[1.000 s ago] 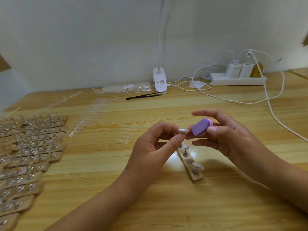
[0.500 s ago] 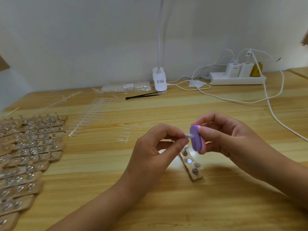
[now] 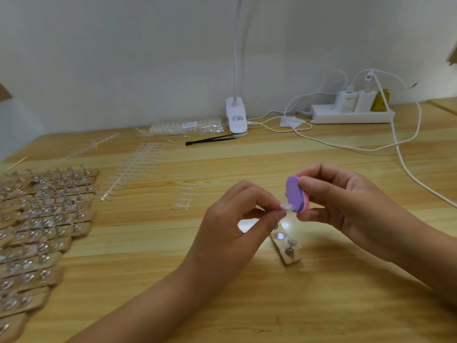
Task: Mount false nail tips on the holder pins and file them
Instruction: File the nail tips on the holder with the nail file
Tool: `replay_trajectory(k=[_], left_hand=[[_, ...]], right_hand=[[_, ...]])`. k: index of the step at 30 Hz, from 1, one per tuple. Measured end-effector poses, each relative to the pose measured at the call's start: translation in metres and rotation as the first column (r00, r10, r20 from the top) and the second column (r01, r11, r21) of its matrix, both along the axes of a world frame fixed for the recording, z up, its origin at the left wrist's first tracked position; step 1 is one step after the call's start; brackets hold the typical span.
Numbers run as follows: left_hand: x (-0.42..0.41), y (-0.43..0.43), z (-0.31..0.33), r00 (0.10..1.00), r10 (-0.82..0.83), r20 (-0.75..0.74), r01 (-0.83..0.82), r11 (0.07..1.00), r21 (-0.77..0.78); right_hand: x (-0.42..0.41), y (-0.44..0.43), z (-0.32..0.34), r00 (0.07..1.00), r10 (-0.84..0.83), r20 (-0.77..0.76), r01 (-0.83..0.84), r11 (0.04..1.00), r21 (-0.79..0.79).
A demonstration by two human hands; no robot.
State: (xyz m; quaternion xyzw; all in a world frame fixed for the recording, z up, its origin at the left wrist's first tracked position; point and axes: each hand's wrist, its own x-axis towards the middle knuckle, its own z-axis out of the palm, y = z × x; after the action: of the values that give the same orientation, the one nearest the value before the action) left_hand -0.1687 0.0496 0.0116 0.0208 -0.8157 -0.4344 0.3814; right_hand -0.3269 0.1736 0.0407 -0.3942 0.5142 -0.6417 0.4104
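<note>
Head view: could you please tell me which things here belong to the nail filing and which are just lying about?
In the job: left hand pinching a clear nail tip; right hand holding the purple file block against it; wooden pin holder under the hands; filled holders at the left; nail tip strips.
Lying about: black tweezers, clip lamp, power strip, white cable.

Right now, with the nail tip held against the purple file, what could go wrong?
The left hand pinches the clear nail tip by one end, so pressure from the purple file in the right hand might flick it loose. The wooden holder lies just below, so a slip could knock its mounted tip.
</note>
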Motion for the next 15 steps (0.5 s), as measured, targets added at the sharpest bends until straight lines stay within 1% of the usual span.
replay_trajectory(k=[2, 5, 6, 9, 10, 11, 13, 14, 15], left_hand=[[-0.0003, 0.0001, 0.0, 1.0, 0.022, -0.007, -0.022, 1.0, -0.022], [0.0001, -0.0019, 0.0008, 0.999, 0.048, -0.018, -0.049, 0.999, -0.017], [0.0003, -0.0021, 0.001, 0.999, 0.047, -0.019, -0.047, 0.999, -0.019], [-0.0004, -0.0008, 0.0007, 1.0, 0.026, -0.017, -0.026, 0.999, -0.037], [-0.0008, -0.0002, 0.0004, 1.0, 0.025, -0.013, -0.026, 0.999, -0.04], [-0.001, 0.0, 0.0003, 1.0, 0.029, -0.008, -0.03, 0.999, -0.037], [-0.0006, -0.0014, 0.001, 0.999, 0.039, 0.0, -0.039, 0.999, -0.018], [-0.0003, -0.0022, 0.0015, 0.999, 0.039, -0.001, -0.039, 0.999, -0.015], [0.0001, -0.0027, 0.002, 0.999, 0.034, -0.004, -0.034, 0.999, -0.018]], right_hand=[[-0.0006, 0.0008, 0.0005, 1.0, 0.017, 0.008, -0.017, 1.0, 0.012], [0.0014, 0.0025, 0.002, 0.989, 0.147, 0.021, -0.148, 0.987, 0.058], [0.0016, 0.0023, 0.0019, 0.989, 0.145, 0.025, -0.146, 0.988, 0.053], [-0.0018, -0.0005, 0.0004, 0.999, 0.018, 0.051, -0.019, 1.0, 0.021], [-0.0029, -0.0006, 0.0007, 0.998, 0.011, 0.06, -0.012, 1.0, 0.022], [-0.0033, -0.0002, 0.0011, 0.997, 0.043, 0.068, -0.045, 0.999, 0.03], [-0.002, 0.0016, 0.0027, 0.983, 0.171, 0.074, -0.176, 0.982, 0.066], [0.0001, 0.0025, 0.0033, 0.975, 0.211, 0.064, -0.216, 0.973, 0.08], [0.0016, 0.0025, 0.0032, 0.975, 0.215, 0.048, -0.219, 0.972, 0.083]])
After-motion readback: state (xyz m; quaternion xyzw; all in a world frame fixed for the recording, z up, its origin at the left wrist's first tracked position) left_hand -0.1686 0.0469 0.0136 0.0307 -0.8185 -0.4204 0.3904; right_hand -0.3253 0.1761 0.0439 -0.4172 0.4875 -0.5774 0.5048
